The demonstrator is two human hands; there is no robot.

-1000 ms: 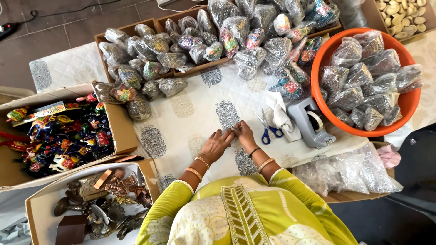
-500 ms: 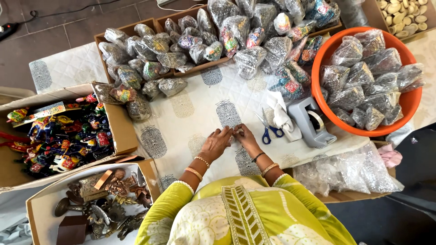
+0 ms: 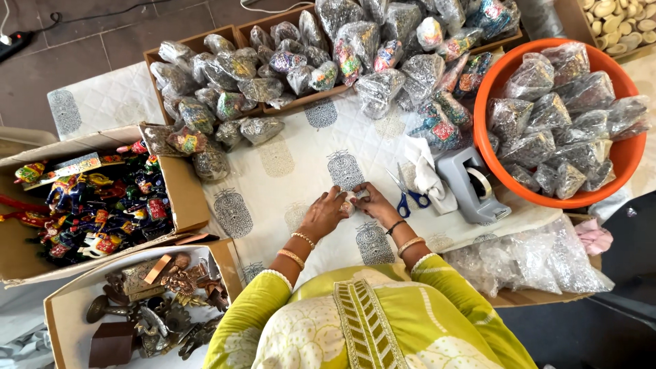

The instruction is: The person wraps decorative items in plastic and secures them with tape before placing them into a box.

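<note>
Left hand: fingers curled in, pinching one side of a small clear packet.
Right hand: fingers closed on the other side of the same packet; the two hands meet over it.
Packet, position: between both hands, just above the white printed cloth, near the blue-handled scissors.
Handling note: likely best pinched close to the fold and pressed flat — thin film slips and springs open.
Tape dispenser: grey plastic, blocky, just beside the scissors.
Orange tub: round, smooth plastic, heaped with crinkly filled bags.
Cardboard trays: more shiny filled bags, lumpy.
Left box: bright painted figures.
Lower box: dark metal figures — dull, hard.
</note>
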